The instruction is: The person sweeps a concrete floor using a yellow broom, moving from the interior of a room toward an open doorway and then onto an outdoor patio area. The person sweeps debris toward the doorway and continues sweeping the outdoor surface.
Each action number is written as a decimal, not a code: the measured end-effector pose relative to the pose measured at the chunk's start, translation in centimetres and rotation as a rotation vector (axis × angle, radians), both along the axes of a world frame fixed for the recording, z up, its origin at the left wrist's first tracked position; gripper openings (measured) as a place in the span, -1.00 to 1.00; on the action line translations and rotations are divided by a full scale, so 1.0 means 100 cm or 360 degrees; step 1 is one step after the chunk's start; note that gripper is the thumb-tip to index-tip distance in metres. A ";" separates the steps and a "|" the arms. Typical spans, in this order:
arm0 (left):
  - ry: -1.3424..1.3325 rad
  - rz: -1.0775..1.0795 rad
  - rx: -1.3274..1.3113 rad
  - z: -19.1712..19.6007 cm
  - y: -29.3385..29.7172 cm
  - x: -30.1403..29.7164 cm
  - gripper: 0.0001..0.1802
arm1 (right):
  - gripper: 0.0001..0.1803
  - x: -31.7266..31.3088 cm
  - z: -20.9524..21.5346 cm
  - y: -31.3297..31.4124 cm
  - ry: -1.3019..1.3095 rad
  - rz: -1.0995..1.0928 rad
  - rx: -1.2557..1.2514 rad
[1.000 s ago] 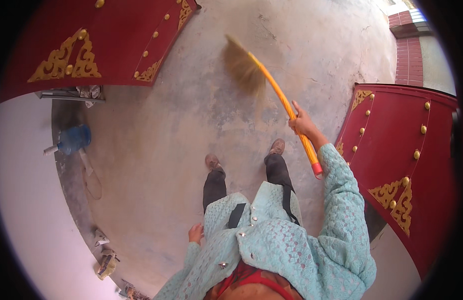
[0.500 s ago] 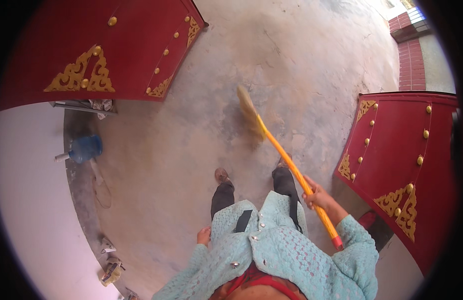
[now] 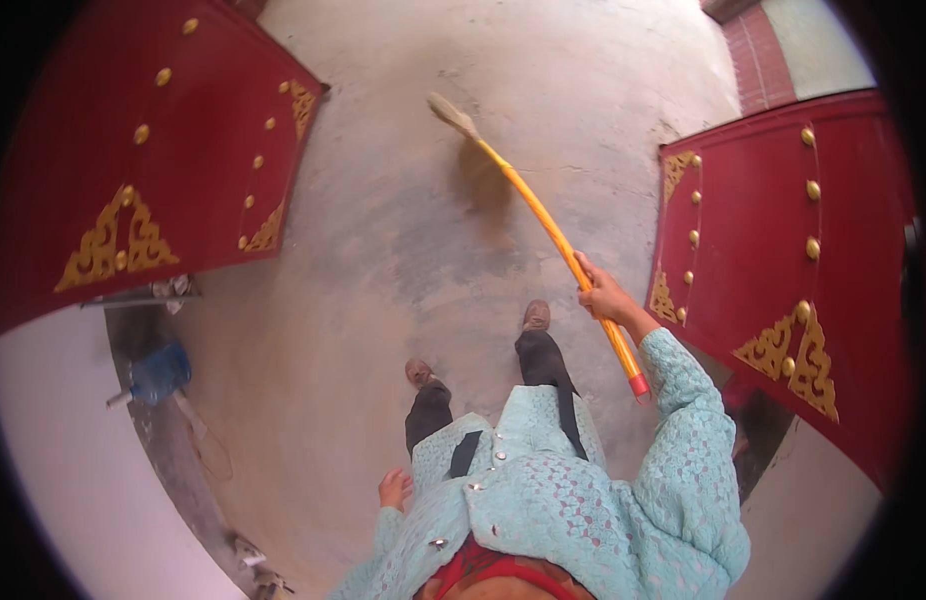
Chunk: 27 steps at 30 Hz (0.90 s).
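Worn grey concrete floor (image 3: pixel 333 400): spreads left of our gold-studded red door (image 3: pixel 763 230), whose far edge the dark rim swallows.
Long yellow-handled broom (image 3: pixel 536 208): slants left of the door; we see its bristles (image 3: pixel 453 115) blurred.
Right hand (image 3: pixel 606 298): wrapped around the broom, near the door.
Left hand (image 3: pixel 394 489): well left of the door, slack, fingers slightly parted, small to us.

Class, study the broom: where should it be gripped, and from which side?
Probably best on the near part of the orange handle, short of its red end, from the person's right. The handle is long and slim enough to wrap round, and slants back toward that side, bristles pointing away. The right hand grips it there.
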<state>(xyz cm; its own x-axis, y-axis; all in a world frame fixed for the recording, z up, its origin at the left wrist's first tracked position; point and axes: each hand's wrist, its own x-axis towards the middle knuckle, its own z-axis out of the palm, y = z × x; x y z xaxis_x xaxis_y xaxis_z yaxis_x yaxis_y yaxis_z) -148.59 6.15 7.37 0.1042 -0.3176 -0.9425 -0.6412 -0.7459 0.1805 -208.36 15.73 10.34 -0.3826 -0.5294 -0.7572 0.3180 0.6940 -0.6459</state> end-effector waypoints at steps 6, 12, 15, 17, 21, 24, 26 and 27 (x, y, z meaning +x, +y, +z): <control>0.0063 -0.0218 0.0004 -0.017 -0.007 -0.031 -0.62 | -0.13 0.011 0.059 0.058 -0.0215 -0.0015 -0.0053; 0.0150 -0.0285 -0.0091 -0.011 -0.014 -0.065 -0.64 | -0.15 0.001 0.042 0.128 -0.0349 0.0033 0.0123; 0.0144 -0.0302 -0.0146 0.001 -0.015 -0.072 -0.63 | -0.16 -0.034 0.018 0.142 -0.0243 0.0151 0.0276; -0.0007 -0.0238 -0.0132 0.019 -0.016 -0.093 -0.62 | -0.16 -0.064 0.007 0.129 -0.0150 0.0142 0.0262; -0.0112 -0.0302 -0.0239 0.048 -0.013 -0.121 -0.62 | -0.16 -0.121 -0.011 0.091 0.0023 0.0140 0.0202; 0.0001 -0.0277 -0.0271 0.039 -0.001 -0.098 -0.62 | -0.15 -0.149 -0.005 0.048 0.0096 0.0078 0.0072; 0.0040 -0.0112 -0.0261 0.001 0.008 -0.059 -0.61 | -0.14 -0.160 0.001 0.027 0.0022 -0.0100 -0.0048; 0.0069 -0.0020 -0.0257 -0.022 0.014 -0.042 -0.61 | -0.13 -0.162 0.004 0.019 0.0022 -0.0142 -0.0095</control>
